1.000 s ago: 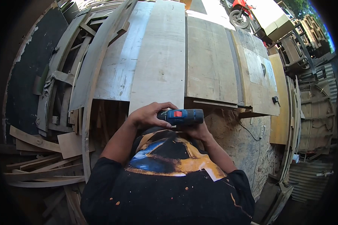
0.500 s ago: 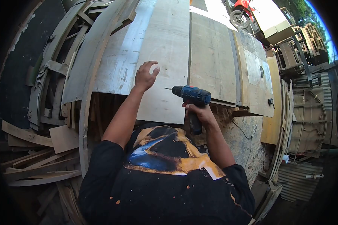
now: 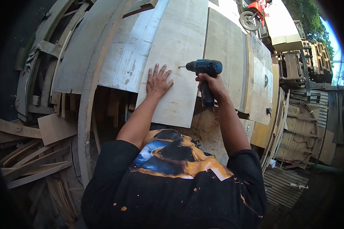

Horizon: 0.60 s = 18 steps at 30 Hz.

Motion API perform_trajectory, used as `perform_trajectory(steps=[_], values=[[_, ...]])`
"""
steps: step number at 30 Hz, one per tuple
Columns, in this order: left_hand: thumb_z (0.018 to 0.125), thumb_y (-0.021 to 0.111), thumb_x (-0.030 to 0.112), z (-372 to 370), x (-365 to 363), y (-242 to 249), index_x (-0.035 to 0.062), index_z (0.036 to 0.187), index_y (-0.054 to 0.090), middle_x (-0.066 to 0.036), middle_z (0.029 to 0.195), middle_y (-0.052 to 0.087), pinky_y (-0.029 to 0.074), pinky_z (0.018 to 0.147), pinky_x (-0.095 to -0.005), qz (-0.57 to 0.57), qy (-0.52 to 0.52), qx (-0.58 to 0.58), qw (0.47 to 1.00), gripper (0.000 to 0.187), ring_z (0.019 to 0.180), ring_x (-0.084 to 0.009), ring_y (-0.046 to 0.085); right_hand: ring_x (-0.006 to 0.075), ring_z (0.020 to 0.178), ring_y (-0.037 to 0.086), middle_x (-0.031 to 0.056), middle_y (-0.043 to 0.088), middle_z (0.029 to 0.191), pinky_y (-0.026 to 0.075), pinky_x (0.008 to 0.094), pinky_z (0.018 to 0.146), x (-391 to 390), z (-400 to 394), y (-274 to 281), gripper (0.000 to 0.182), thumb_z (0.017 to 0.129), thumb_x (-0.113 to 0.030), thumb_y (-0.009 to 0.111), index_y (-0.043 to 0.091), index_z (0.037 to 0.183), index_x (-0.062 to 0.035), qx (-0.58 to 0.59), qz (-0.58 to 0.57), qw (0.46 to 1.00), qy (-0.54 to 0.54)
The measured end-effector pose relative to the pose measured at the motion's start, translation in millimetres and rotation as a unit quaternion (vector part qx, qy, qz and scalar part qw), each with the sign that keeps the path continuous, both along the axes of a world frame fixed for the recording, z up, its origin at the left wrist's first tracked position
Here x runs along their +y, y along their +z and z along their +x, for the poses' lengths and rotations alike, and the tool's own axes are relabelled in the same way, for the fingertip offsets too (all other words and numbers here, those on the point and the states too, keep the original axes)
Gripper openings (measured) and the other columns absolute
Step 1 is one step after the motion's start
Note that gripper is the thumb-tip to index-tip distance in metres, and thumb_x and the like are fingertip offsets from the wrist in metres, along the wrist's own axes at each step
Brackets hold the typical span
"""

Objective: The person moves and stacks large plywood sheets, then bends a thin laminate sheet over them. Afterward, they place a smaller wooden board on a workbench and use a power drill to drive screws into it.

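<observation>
- L hand: grip spread wide, fingers apart, palm down flat on the pale board.
- R hand: grip wrapped tight round the handle of the drill.
- Drill: blue & black, hard & chunky, held over the pale board near its R edge, handle down twd the person. Thin drill bit points L, twd the L hand; can't tell if the tip touches wood.
- Pale board: long, flat, smooth wood w/ a few small dark dots; near end is cut straight.
- L of it: smeary whitish board, shiny in the light.
- R of it: grey-brown board, dull & scuffed.
- Further R: wood counter w/ a round, toothy saw blade poking up; small black thing by its edge, too small to tell.
- Low L: messy pile of wood scraps, some bent, some straight.
- Low R: wavy metal sheet.
- Top R: red motorbike, round spoked wheel.
</observation>
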State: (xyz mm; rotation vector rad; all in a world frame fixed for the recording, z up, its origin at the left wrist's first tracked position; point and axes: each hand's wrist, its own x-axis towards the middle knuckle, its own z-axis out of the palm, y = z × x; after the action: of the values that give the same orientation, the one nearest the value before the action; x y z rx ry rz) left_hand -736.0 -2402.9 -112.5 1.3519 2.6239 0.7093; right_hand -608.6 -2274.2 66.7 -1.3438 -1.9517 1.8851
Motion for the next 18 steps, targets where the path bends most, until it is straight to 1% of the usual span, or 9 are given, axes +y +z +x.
perform_trajectory(steps=[5,9,11,12,14,15,16,18], values=[[0.082,0.045,0.045,-0.8,-0.1,-0.8,0.0277,0.126,0.045,0.003,0.142,0.028,0.005,0.11,-0.0425,-0.006,0.004,-0.017,1.0,0.047,0.134,-0.0212,0.015,0.0156,0.055,0.056,0.0085,0.059,0.074,0.047,0.0288,0.049,2.3,-4.2,3.0,0.021,0.077,-0.012,0.057,0.055,0.093,0.0005,-0.032,0.007,0.999,0.024],[0.082,0.045,0.045,-2.0,0.2,-0.5,0.0284,0.126,0.044,0.003,0.142,0.027,0.004,0.11,-0.0421,-0.008,0.002,-0.019,1.0,0.047,0.135,-0.0206,0.013,0.0159,0.055,0.056,0.0083,0.059,0.074,0.047,0.029,0.05,-2.2,-5.4,3.7,0.022,0.076,-0.012,0.058,0.055,0.093,0.0011,-0.043,0.02,0.998,0.052],[0.082,0.045,0.044,-1.9,0.8,-1.2,0.0283,0.126,0.044,0.003,0.142,0.027,0.003,0.11,-0.0421,-0.005,0.003,-0.022,1.0,0.047,0.135,-0.0206,0.013,0.0165,0.055,0.057,0.0081,0.059,0.073,0.048,0.0295,0.05,-4.3,-6.9,2.4,0.023,0.074,-0.012,0.06,0.055,0.092,0.0018,-0.051,0.078,0.993,0.069],[0.082,0.046,0.044,-1.8,0.9,-1.7,0.0283,0.126,0.045,0.003,0.142,0.028,0.003,0.11,-0.042,-0.001,0.004,-0.023,1.0,0.047,0.135,-0.0206,0.013,0.0165,0.055,0.057,0.0081,0.059,0.073,0.048,0.0295,0.05,-2.3,-8.3,3.4,0.023,0.074,-0.012,0.06,0.055,0.092,0.0018,-0.053,0.076,0.993,0.067],[0.082,0.046,0.043,-1.0,0.5,-1.6,0.028,0.126,0.045,0.003,0.142,0.028,0.003,0.11,-0.042,-0.006,0.002,-0.025,1.0,0.047,0.135,-0.0205,0.013,0.0173,0.054,0.057,0.0085,0.059,0.073,0.049,0.0302,0.05,7.2,-13.5,8.0,0.027,0.073,-0.012,0.061,0.053,0.094,0.0027,-0.093,0.071,0.991,0.07],[0.082,0.046,0.043,-2.1,1.1,-1.0,0.0278,0.125,0.045,0.003,0.142,0.028,0.004,0.11,-0.042,-0.007,0.004,-0.025,1.0,0.046,0.135,-0.0205,0.013,0.0179,0.054,0.058,0.0103,0.059,0.073,0.049,0.0306,0.049,11.6,-14.9,10.2,0.028,0.075,-0.012,0.059,0.051,0.097,0.0032,-0.076,0.051,0.994,0.061],[0.082,0.046,0.043,-3.4,1.1,1.5,0.0278,0.125,0.045,0.003,0.142,0.028,0.004,0.11,-0.042,-0.008,0.002,-0.024,1.0,0.046,0.135,-0.0205,0.013,0.0179,0.054,0.058,0.0103,0.059,0.073,0.049,0.0306,0.049,15.7,-16.9,13.1,0.028,0.075,-0.012,0.059,0.051,0.097,0.0032,-0.075,0.05,0.994,0.059],[0.083,0.041,0.041,-4.6,0.7,5.1,0.0263,0.129,0.042,0.003,0.144,0.024,0.001,0.11,-0.0416,-0.035,-0.011,-0.047,0.998,0.048,0.136,-0.0209,0.01,0.0183,0.054,0.059,0.0124,0.059,0.073,0.05,0.0307,0.049,24.3,-20.5,15.8,0.028,0.077,-0.012,0.057,0.049,0.098,0.0038,-0.031,-0.034,0.999,0.001]])
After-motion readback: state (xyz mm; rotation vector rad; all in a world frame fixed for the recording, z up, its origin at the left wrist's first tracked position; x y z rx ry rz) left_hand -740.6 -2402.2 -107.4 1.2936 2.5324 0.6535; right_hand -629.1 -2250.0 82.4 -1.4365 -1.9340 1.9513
